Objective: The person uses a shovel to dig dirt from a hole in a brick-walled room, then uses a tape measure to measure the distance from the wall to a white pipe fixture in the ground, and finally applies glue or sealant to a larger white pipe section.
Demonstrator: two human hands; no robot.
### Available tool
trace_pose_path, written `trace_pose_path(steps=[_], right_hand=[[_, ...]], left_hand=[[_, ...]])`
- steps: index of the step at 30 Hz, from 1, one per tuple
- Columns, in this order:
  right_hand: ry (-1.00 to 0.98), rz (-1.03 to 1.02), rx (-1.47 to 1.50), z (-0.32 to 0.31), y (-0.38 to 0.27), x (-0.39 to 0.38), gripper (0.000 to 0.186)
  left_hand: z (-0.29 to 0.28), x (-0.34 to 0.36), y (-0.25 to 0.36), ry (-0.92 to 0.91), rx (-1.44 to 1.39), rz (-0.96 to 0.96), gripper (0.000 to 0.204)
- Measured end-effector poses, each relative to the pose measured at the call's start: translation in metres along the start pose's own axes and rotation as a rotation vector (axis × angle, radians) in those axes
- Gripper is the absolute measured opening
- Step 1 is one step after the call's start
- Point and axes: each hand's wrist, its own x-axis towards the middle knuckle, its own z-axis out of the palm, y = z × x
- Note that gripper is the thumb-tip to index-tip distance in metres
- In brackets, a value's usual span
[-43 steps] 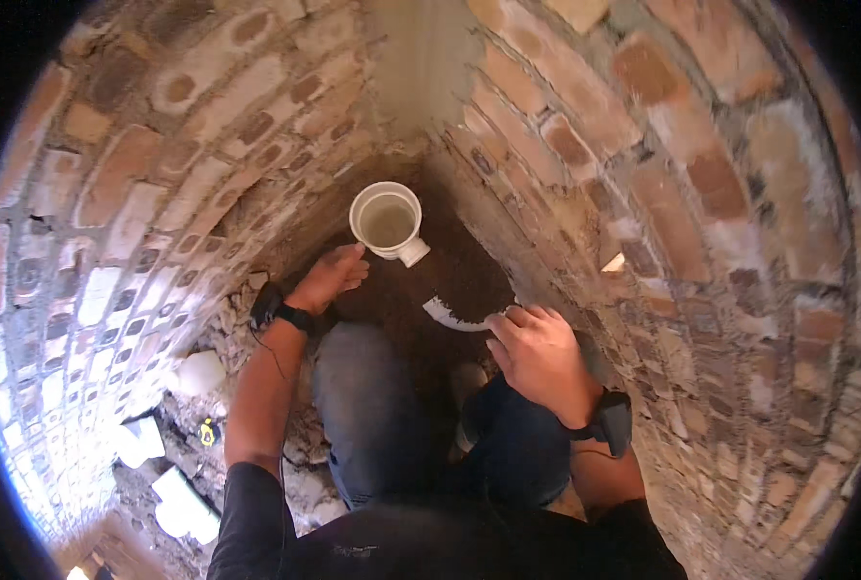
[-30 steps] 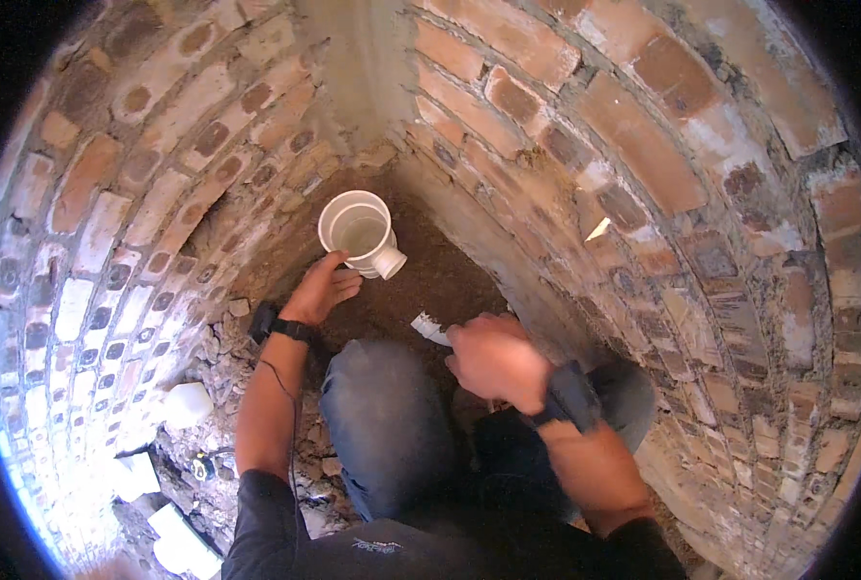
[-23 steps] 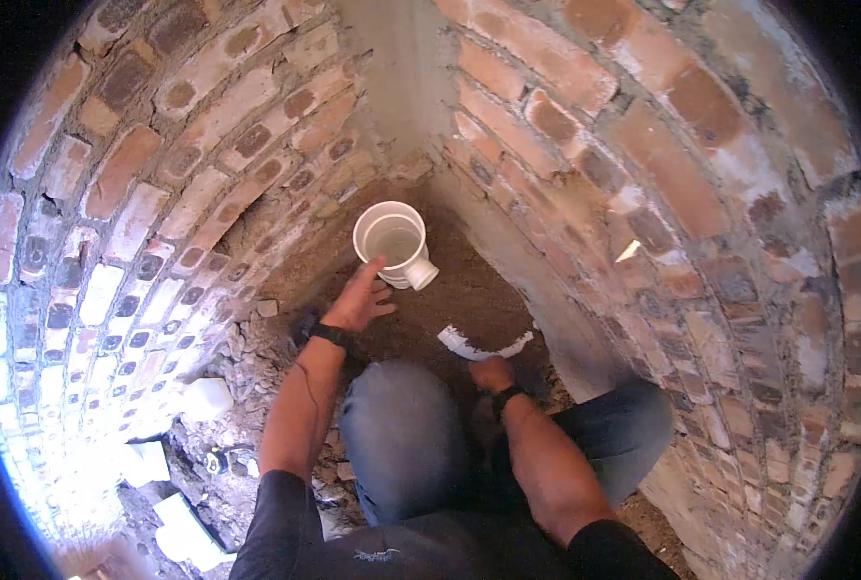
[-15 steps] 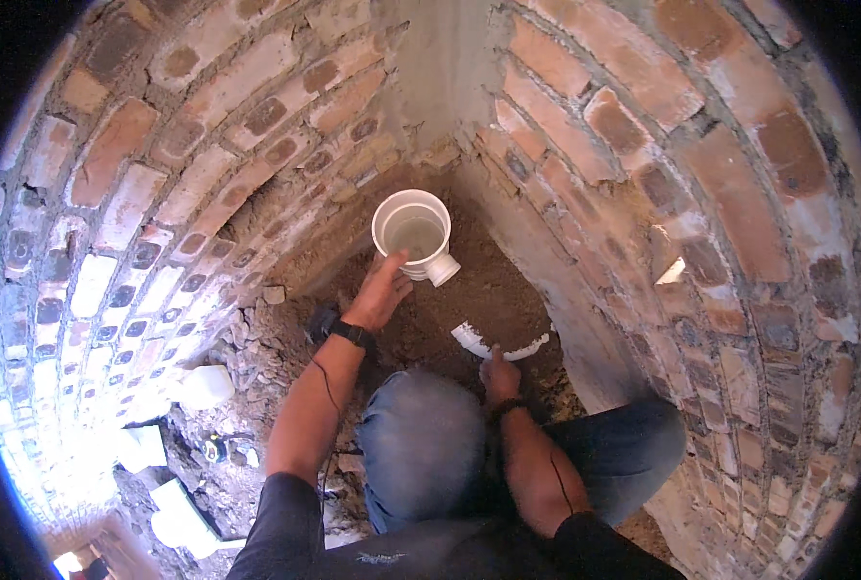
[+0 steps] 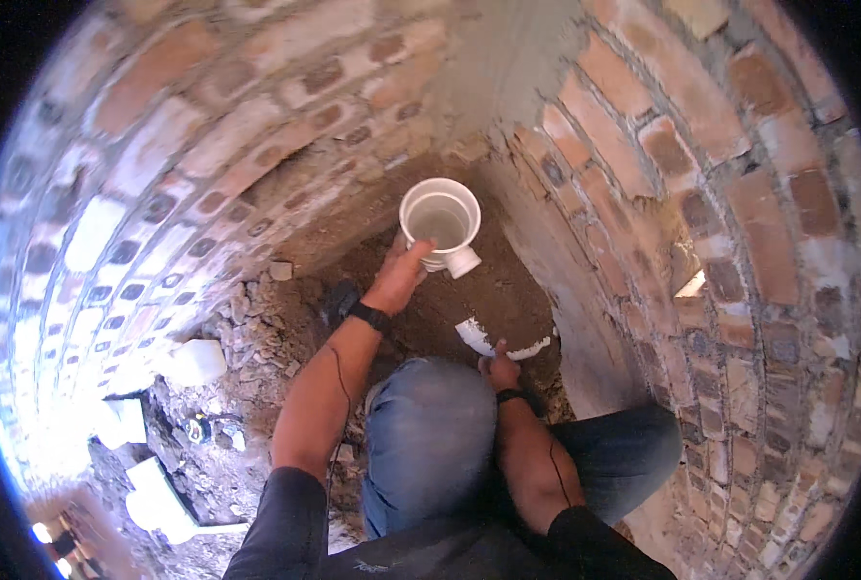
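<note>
A round white plastic pipe fitting (image 5: 439, 184) with a short side spout (image 5: 463, 262) is in the brick corner, over brown soil; its mouth faces up. My left hand (image 5: 398, 278), a black watch on the wrist, is closed on its near left side, thumb over the rim. Nearer to me, my right hand (image 5: 499, 369) grips a curved, thin white plastic piece (image 5: 474, 336) with a jagged edge, the thumb lying on it. Most of that hand's fingers are hidden. Whether the fitting touches the ground I cannot tell.
Brick walls rise on the left (image 5: 227, 126) and right (image 5: 643, 155), meeting beyond the fitting. Rubble (image 5: 261, 333) lies along the left wall. White containers (image 5: 196, 362) and a white plastic piece (image 5: 160, 503) are at lower left. My bent knee (image 5: 430, 435) is between my arms.
The view has turned, shifting the walls. In the picture, the fitting and my left hand are slightly farther right and up. My right hand still holds the white piece.
</note>
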Motion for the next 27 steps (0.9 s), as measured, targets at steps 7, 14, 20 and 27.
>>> trace_pose_path(steps=[7, 14, 20, 27], right_hand=[[-0.590, -0.304, -0.564, 0.068, -0.145, -0.104, 0.066], [-0.461, -0.332, -0.589, 0.020, -0.210, -0.077, 0.056], [-0.623, -0.676, -0.730, 0.022, -0.278, -0.057, 0.049], [-0.725, -0.962, -1.086, 0.066, -0.365, -0.182, 0.038]], left_hand=[[-0.110, -0.094, -0.009, 0.265, 0.583, 0.573, 0.064], [-0.103, -0.372, 0.013, 0.373, 0.471, 0.452, 0.044], [-0.244, -0.475, -0.014, 1.487, 1.274, 0.476, 0.042], [-0.426, -0.512, -0.033, 1.422, 1.463, -0.479, 0.074]])
